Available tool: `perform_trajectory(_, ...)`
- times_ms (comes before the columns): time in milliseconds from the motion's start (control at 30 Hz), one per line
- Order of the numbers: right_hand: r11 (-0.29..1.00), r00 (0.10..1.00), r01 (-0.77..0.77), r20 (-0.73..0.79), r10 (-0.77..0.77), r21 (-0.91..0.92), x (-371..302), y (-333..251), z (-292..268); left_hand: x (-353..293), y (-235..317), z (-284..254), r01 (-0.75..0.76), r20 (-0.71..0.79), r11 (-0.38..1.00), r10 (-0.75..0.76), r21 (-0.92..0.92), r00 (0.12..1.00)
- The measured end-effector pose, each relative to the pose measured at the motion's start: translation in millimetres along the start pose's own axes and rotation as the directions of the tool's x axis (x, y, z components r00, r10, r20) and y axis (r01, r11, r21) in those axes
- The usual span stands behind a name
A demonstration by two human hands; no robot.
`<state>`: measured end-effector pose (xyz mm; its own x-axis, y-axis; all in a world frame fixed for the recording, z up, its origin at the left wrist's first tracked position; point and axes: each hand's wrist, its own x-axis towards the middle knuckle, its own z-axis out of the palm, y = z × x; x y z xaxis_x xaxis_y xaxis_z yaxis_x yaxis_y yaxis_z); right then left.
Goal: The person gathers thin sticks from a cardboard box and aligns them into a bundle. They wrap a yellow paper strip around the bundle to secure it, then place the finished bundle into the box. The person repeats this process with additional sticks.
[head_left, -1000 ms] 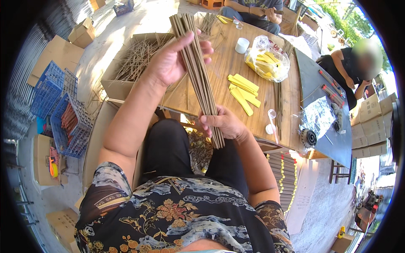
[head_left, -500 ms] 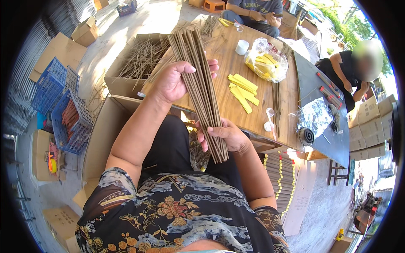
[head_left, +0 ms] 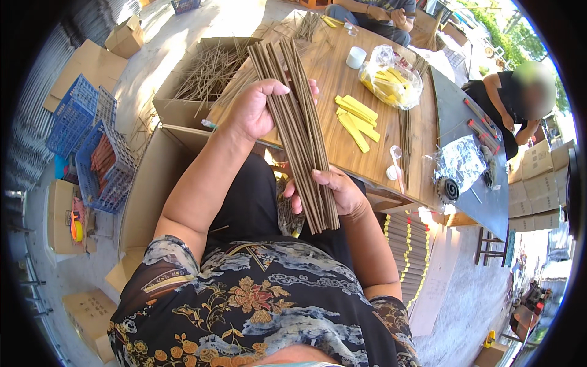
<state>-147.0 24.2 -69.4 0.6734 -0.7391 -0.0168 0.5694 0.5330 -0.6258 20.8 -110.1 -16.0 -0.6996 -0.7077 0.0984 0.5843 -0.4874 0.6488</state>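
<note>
While the left hand (head_left: 254, 113) wraps around the upper part of a flat bundle of incense sticks (head_left: 299, 131), the right hand (head_left: 333, 192) cups the lower ends, fingers curled closed around them. Both hands hold the bundle above the lap, just in front of the near edge of the wooden counter (head_left: 330, 73). It looks gathered and roughly squared, with the lower tips nearly level, so the evening-up seems well along; no wrap or tie shows on it. Its sticks are thin, straight and dull olive-brown, lying side by side in a tight fan. Yellow paper strips (head_left: 358, 119) lie on the counter to the right, beside a clear bag of yellow strips (head_left: 391, 79). Loose sticks fill a cardboard box (head_left: 205, 76) on the far left, so much appears left.
</note>
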Motion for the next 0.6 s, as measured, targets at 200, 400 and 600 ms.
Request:
perform_trajectory(200,0.977,0.994,-0.046,-0.108,0.024,-0.206,-3,3,3,-6,-10,1,0.008,-0.216,0.985,0.03,0.174,0.976)
perform_trajectory(400,0.998,0.988,-0.034,-0.15,0.025,-0.055,-8,8,5,-12,-12,-1,0.037,-0.18,0.999,-0.038,-0.013,0.983)
perform_trajectory(600,0.971,0.987,-0.078,-0.155,0.043,-0.227,-7,15,1,-15,-21,-6,-0.056,-0.139,0.998,0.058,0.018,0.989)
